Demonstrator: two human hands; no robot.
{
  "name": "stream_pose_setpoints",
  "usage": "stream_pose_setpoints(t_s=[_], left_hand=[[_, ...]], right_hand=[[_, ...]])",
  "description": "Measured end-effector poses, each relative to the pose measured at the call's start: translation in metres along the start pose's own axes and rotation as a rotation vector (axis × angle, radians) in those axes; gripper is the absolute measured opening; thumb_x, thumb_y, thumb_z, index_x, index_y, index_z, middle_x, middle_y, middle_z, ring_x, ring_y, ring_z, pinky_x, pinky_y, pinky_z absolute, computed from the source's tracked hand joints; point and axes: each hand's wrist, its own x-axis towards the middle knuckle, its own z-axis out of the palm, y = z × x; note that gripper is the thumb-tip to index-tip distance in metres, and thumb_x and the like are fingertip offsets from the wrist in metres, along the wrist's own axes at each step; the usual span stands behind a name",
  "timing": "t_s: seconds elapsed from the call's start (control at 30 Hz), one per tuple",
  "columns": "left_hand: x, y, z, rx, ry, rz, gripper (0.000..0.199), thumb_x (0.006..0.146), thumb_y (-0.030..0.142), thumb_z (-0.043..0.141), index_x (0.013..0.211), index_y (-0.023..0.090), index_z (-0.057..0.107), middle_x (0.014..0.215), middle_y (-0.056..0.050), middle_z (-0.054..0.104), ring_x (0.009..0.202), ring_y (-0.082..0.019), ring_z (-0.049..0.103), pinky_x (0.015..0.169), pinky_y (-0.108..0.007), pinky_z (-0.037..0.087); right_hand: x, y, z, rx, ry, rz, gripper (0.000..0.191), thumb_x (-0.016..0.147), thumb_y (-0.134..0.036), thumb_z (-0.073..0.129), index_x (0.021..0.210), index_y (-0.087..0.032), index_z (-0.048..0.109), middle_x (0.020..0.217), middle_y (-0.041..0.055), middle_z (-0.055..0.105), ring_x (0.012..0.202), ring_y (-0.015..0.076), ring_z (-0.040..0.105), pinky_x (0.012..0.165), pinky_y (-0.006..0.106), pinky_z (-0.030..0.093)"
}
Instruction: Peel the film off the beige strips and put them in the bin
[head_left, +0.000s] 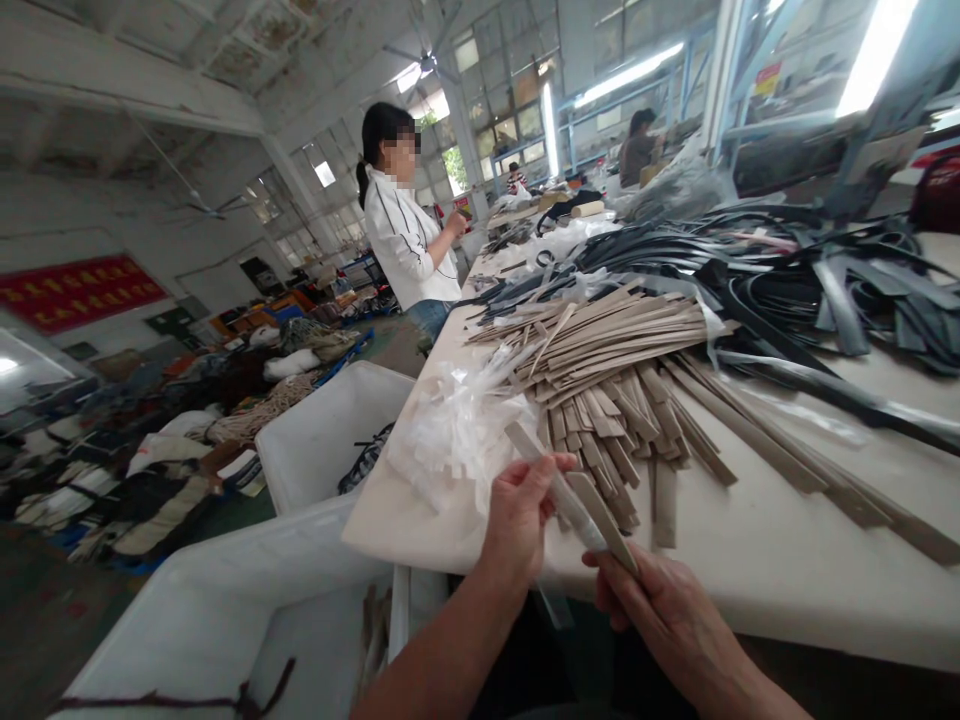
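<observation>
My left hand [521, 505] pinches a translucent plastic strip [576, 508] between thumb and fingers, just past the table's front edge. Close beside that strip is a flat beige strip [600, 510] with a rounded end. My right hand [652, 590] is closed around the lower end of the beige strip, where the plastic strip meets it. Whether the two are stuck together there I cannot tell. A bit of clear film [555, 605] hangs below my hands. Beyond them lies a large pile of beige strips [615, 340], with a heap of crumpled clear film [461, 425] at its left.
Black strips [795, 270] are heaped along the back right of the pale table [765, 590]. White bins [217, 590] stand against its left side. A person in a white jacket [405, 240] stands at the far left edge. Bundles [165, 480] cover the floor at left.
</observation>
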Motion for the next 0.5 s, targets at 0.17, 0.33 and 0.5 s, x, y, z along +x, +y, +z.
stream_pose_setpoints(t_s=[0.17,0.33,0.5], left_hand=[[-0.021,-0.034,-0.001,0.067,-0.024,-0.086,0.039,0.074,0.047,0.071,0.082,0.008,0.073,0.069,-0.009,0.071,0.059,-0.015,0.062,0.055,-0.023,0.045],[-0.013,-0.014,-0.002,-0.078,-0.063,-0.056,0.036,0.078,0.045,0.068,0.099,0.015,0.069,0.102,-0.010,0.072,0.076,-0.017,0.067,0.061,-0.024,0.049],[-0.006,-0.002,-0.001,-0.119,-0.032,0.049,0.034,0.083,0.048,0.061,0.086,0.014,0.068,0.089,-0.008,0.072,0.076,-0.017,0.067,0.069,-0.027,0.052]], right_hand=[[0.009,-0.006,0.003,0.019,0.034,-0.053,0.041,0.098,-0.047,0.033,0.071,-0.022,0.052,0.057,0.0000,0.058,0.050,0.0168,0.056,0.051,0.026,0.042],[0.012,-0.010,0.003,-0.025,0.005,-0.049,0.040,0.097,-0.046,0.034,0.072,-0.022,0.054,0.057,-0.0008,0.059,0.050,0.0162,0.056,0.052,0.026,0.042],[0.014,-0.013,0.003,-0.055,-0.012,-0.047,0.038,0.097,-0.043,0.035,0.076,-0.022,0.057,0.057,-0.0011,0.060,0.049,0.0164,0.056,0.052,0.026,0.042]])
